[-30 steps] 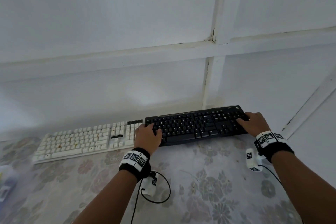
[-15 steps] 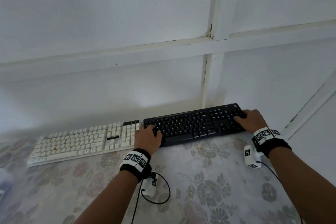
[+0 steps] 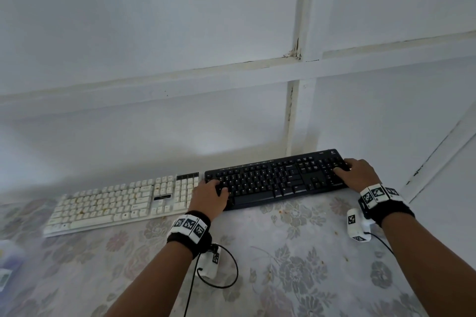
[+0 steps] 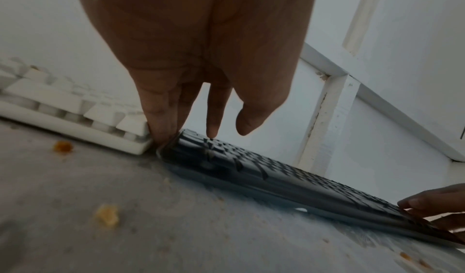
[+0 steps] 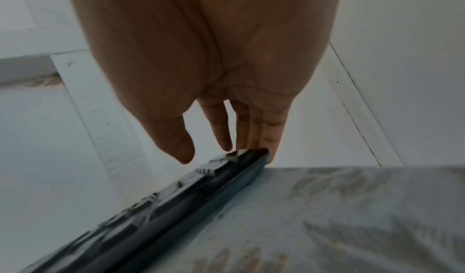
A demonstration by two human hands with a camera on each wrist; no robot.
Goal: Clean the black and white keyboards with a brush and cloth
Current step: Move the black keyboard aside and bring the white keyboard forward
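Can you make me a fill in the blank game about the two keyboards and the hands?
1. Both hands touch the ____ keyboard.
2. The white keyboard lies to the ____ of the black one.
3. The right hand is at the black keyboard's ____ end.
4. The left hand is at its ____ end.

Missing words: black; left; right; left

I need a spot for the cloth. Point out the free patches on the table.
Free: the tablecloth between the forearms, in front of the black keyboard. Also in front of the white keyboard. Crowded: the back edge, where both keyboards and both hands sit.
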